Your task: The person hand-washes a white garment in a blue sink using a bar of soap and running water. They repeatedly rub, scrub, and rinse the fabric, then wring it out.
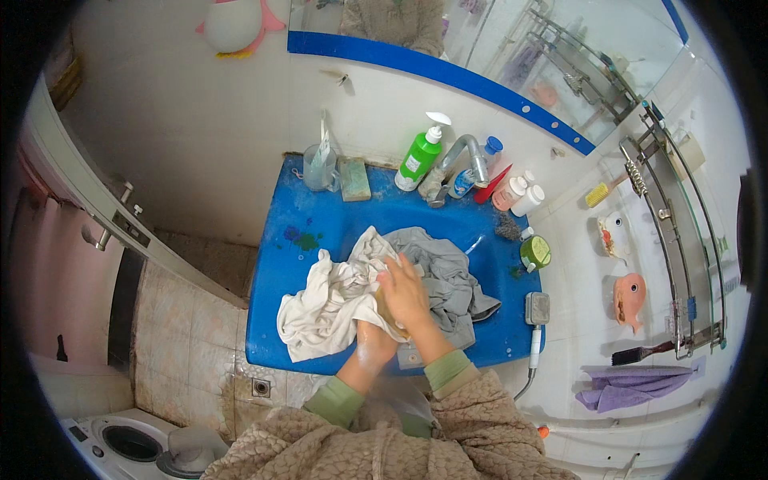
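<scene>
A crumpled white garment (316, 308) lies over the front left of a blue washbasin (272, 264). My left hand (374, 342) is tucked into its folds with the fingers hidden, and the wet wrist shows. Above it, my right hand (406, 298) presses on the same garment, fingers together and bent over the cloth. A yellowish patch shows beside the right palm; whether it is soap or cloth I cannot tell. A grey garment (440, 276) is heaped in the bowl just right of my hands.
Along the basin's back stand a clear cup (320, 170), a sponge-like block (354, 179), a green pump bottle (418, 160), the tap (472, 156) and white-capped bottles (528, 200). A green round container (535, 253) and shower head (538, 308) are at the right; a door (88, 192) stands left.
</scene>
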A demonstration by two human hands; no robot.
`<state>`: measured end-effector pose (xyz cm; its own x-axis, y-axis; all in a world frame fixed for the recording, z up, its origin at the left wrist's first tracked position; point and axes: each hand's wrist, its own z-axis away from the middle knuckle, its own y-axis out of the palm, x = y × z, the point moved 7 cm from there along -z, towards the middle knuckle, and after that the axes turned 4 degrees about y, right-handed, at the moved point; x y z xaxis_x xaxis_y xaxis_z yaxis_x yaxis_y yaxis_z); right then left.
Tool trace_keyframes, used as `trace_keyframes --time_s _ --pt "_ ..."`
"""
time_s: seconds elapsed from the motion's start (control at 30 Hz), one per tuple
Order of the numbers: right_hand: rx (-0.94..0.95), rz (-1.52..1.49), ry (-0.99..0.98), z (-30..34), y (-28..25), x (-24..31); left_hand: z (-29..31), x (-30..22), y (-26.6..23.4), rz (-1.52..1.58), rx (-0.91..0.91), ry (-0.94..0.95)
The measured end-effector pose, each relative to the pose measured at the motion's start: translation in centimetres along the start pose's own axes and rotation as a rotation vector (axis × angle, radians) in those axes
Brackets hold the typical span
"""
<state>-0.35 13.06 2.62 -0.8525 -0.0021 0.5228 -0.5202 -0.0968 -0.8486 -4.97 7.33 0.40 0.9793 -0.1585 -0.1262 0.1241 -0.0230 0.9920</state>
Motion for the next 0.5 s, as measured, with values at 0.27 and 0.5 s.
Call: trace_keyframes --time_s 0.27,0.5 --pt "-0.076 0.229 -0.210 4.1 2.6 3.5 -0.3 0.1 -2.3 0.079 0.086 0.200" --pt "0.013 -0.003 -0.010 -0.1 2.0 -1.5 0.3 -0.2 -1.1 0.040 -0.058 -0.012"
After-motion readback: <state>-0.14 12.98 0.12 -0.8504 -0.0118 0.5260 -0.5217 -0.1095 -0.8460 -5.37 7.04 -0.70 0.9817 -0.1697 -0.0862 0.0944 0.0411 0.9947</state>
